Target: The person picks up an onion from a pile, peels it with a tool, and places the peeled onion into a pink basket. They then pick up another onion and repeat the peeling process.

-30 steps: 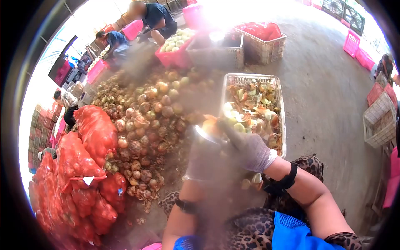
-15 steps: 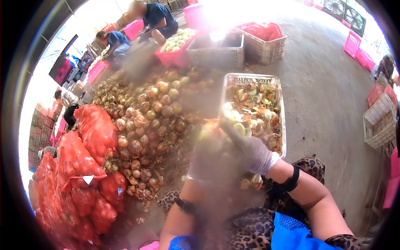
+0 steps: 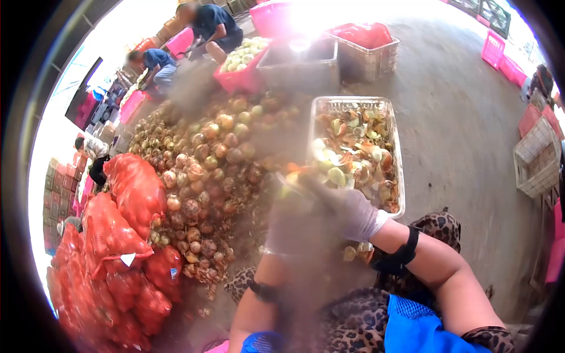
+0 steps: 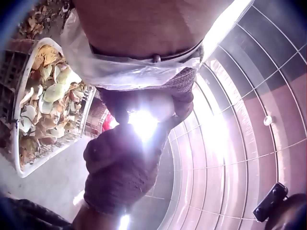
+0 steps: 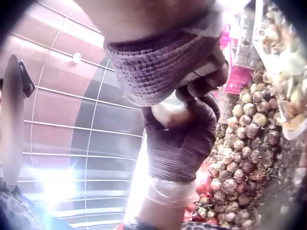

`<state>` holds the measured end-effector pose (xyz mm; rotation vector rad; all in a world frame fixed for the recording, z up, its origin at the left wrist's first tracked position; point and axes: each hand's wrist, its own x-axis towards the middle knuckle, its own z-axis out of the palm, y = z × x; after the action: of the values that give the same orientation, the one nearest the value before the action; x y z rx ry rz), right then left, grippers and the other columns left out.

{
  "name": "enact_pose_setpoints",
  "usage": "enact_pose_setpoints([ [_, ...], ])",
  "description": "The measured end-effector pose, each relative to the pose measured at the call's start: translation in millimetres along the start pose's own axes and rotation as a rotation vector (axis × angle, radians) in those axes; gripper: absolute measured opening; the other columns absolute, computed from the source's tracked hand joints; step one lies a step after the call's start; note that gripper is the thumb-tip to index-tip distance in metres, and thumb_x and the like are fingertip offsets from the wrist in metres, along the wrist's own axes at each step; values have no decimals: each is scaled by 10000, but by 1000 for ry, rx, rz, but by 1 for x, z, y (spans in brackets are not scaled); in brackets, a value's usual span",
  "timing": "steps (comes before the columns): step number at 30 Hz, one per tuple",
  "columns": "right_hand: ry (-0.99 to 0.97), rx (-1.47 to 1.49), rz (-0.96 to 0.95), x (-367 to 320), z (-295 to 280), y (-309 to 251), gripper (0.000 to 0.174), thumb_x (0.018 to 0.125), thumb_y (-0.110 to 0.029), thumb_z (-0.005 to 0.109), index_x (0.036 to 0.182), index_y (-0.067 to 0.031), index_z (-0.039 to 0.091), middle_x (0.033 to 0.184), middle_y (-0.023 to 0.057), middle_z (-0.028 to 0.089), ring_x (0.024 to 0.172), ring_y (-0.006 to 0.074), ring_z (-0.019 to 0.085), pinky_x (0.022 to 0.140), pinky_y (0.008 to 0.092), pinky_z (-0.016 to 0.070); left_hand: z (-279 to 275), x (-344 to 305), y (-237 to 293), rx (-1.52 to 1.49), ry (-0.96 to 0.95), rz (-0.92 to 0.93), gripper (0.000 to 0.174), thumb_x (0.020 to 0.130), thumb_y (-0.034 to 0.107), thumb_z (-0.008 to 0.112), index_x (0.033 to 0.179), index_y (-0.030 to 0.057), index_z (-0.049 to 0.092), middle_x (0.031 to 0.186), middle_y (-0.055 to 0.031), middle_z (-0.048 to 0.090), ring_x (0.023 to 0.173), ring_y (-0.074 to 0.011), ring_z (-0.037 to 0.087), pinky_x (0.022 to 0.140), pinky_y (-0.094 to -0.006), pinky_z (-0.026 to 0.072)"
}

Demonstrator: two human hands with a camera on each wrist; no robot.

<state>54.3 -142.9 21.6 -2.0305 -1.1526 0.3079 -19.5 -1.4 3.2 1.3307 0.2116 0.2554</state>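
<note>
My left hand [image 3: 288, 226], in a thin glove, grips an onion [image 5: 169, 113]. In the right wrist view the onion shows pale and smooth, with a brownish patch. My right hand [image 3: 356, 215], also gloved, is close against the left one over the onion. Its fingers curl round a slim pale handle [image 5: 201, 71]; the tool's working end is hidden, so I cannot tell its kind. In the head view a hazy smear blurs both hands and the onion. A white crate [image 3: 399, 159] of onion peelings [image 3: 359, 141] stands just beyond my right hand.
A big heap of unpeeled onions [image 3: 206, 159] spreads ahead and left. Red mesh sacks [image 3: 126, 235] are piled at the left. Farther off stand a pink crate [image 3: 238, 82] of peeled onions, a grey crate [image 3: 300, 70] and a crate [image 3: 371, 62] holding red netting. Other people work at the back left.
The head view has shifted slightly. Both hands stay together at the onion; a bright curved edge seen beside it a second ago is no longer distinct.
</note>
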Motion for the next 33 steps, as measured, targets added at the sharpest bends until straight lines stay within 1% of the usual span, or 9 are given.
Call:
enact_pose_setpoints([
  [5,267,-19,-202,19,26,49,632,811,-150,587,1388,-89,336,997,118,618,826,259,644,628,371,497,-1,-7,16,-314,-35,-183,748,691,444,770,1269,72,473,1068,-72,595,909,-218,616,716,-354,571],
  [10,322,298,193,25,-7,76,481,878,-91,539,1349,-70,444,994,89,616,752,194,584,692,310,510,-9,-10,21,-329,-71,-181,756,682,387,774,1273,36,459,1108,-95,586,956,-239,607,727,-380,563],
  [15,263,448,194,12,-21,12,592,880,-185,618,1417,-68,397,996,7,638,746,71,553,713,242,489,-10,-5,23,-187,5,-59,779,658,342,786,1279,11,453,1107,-101,584,943,-216,608,794,-348,546],
  [16,200,464,188,3,-28,0,495,834,-172,659,1292,-35,533,815,-41,611,668,52,521,631,234,476,-10,-4,19,-137,6,-53,790,649,344,791,1280,10,454,1105,-101,583,938,-211,609,801,-341,544],
  [21,341,93,-83,15,8,58,107,811,-101,646,881,-32,603,659,-20,572,550,53,501,494,212,409,-5,-7,21,-134,-91,-122,855,572,310,812,1288,1,462,1119,-107,580,956,-211,611,814,-337,545],
  [22,326,-267,-62,28,28,104,100,810,-96,643,885,-40,609,657,-16,568,536,57,499,481,219,406,-5,-8,21,-186,-111,-104,858,564,297,811,1289,-1,462,1120,-109,581,959,-218,613,819,-340,546],
  [26,244,-71,-11,20,4,125,180,825,-97,618,997,-46,625,665,10,575,521,60,496,466,228,410,-4,-12,34,-310,-169,-118,892,542,226,807,1322,-1,439,1184,-123,562,1051,-243,588,911,-331,512],
  [30,288,207,189,12,-28,44,538,858,-166,586,1375,-106,452,731,22,607,640,89,531,595,264,471,-17,-8,26,-353,-101,-142,887,554,179,800,1339,0,427,1219,-123,546,1106,-234,560,955,-322,485],
  [33,194,169,119,-4,-40,13,663,792,-262,640,1378,-67,402,1133,167,569,648,229,630,589,327,532,1,-9,42,-430,-137,-121,871,571,175,802,1338,3,428,1217,-116,549,1110,-234,560,953,-331,486],
])
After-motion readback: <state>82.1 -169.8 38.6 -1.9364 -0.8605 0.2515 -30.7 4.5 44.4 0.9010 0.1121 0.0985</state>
